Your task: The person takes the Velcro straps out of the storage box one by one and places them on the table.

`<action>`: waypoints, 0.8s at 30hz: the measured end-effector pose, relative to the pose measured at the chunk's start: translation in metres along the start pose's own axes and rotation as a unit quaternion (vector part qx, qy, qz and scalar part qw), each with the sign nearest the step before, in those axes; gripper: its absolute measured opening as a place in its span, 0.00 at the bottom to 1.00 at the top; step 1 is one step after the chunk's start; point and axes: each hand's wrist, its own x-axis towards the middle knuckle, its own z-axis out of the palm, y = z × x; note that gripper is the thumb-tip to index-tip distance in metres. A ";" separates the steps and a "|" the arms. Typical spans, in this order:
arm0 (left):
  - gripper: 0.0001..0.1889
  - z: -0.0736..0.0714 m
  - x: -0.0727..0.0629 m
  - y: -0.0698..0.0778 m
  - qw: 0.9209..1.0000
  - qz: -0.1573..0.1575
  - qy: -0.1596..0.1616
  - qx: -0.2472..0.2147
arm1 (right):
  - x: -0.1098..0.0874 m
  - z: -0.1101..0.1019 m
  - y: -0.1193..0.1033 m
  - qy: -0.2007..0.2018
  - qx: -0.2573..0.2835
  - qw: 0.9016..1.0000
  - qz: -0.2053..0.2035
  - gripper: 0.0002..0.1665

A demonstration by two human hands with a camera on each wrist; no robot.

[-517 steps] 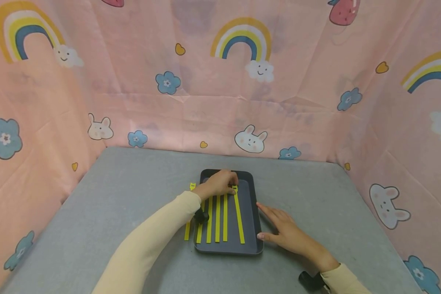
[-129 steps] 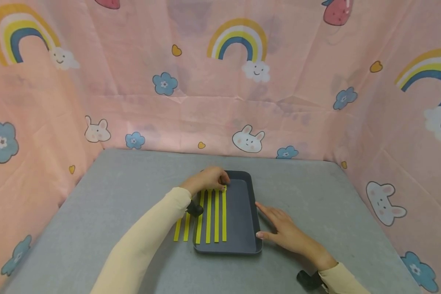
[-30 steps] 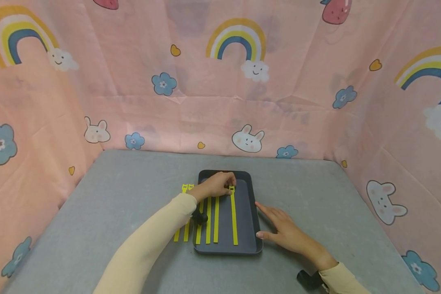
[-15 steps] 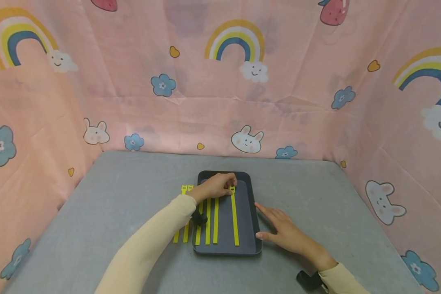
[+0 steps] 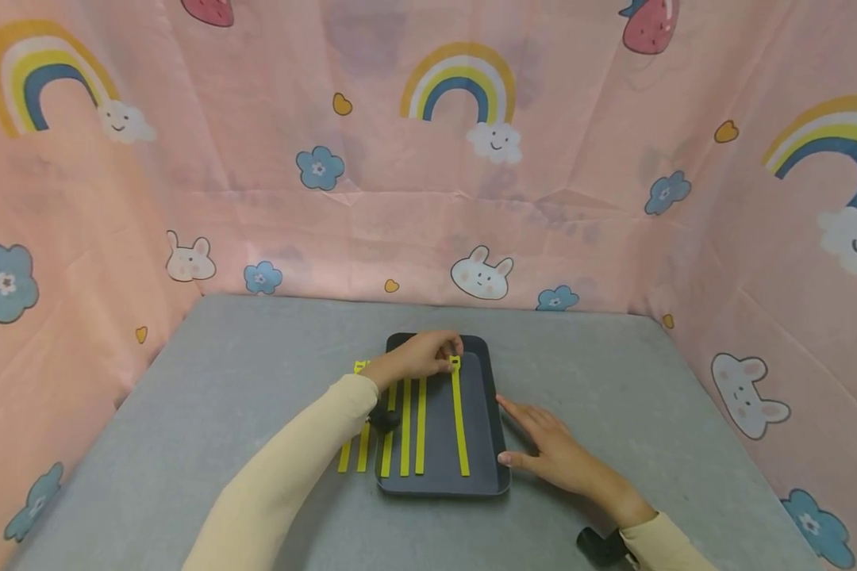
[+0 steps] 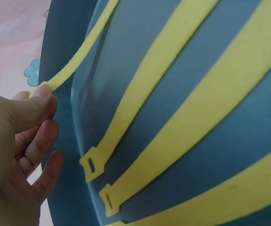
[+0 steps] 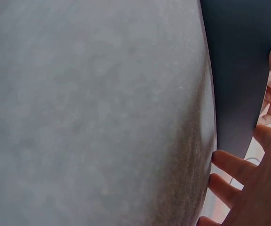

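My left hand is over the far part of a dark grey tray. Its thumb and finger pinch the slotted end of a yellow hook-and-loop cable tie; in the left wrist view that cable tie curves up to the fingertips. The other end reaches the near part of the tray. Left of it, further yellow cable ties lie side by side in the tray, partly hidden by the left wrist. My right hand touches the tray's right side with fingers spread; the right wrist view shows fingertips against the wall.
Two yellow cable ties lie on the grey table just left of the tray, partly under the left forearm. A pink printed curtain encloses the back and sides. Black wrist cameras sit at both wrists.
Over the last seconds my left hand has taken the rightmost cable tie from the row and shifted it right; its slotted end has just risen slightly. The right hand stays at the tray.
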 end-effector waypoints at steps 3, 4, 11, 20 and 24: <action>0.14 -0.003 -0.001 0.003 1.000 0.007 0.005 -0.005 | 0.000 0.000 -0.001 0.001 -0.001 1.000 0.003 0.50; 0.14 -0.005 -0.002 0.004 1.000 0.008 0.006 -0.007 | 0.000 0.000 -0.001 0.002 0.000 1.000 0.004 0.50; 0.14 -0.013 -0.005 0.009 1.000 0.014 0.007 -0.024 | 0.000 0.001 -0.001 0.008 -0.005 1.000 0.000 0.50; 0.17 -0.022 -0.005 0.012 0.998 0.027 0.009 -0.053 | 0.001 0.000 -0.001 0.003 -0.005 1.000 0.008 0.51; 0.17 -0.026 -0.006 0.015 0.998 0.030 0.011 -0.058 | 0.001 0.001 0.000 0.003 -0.005 1.000 0.007 0.51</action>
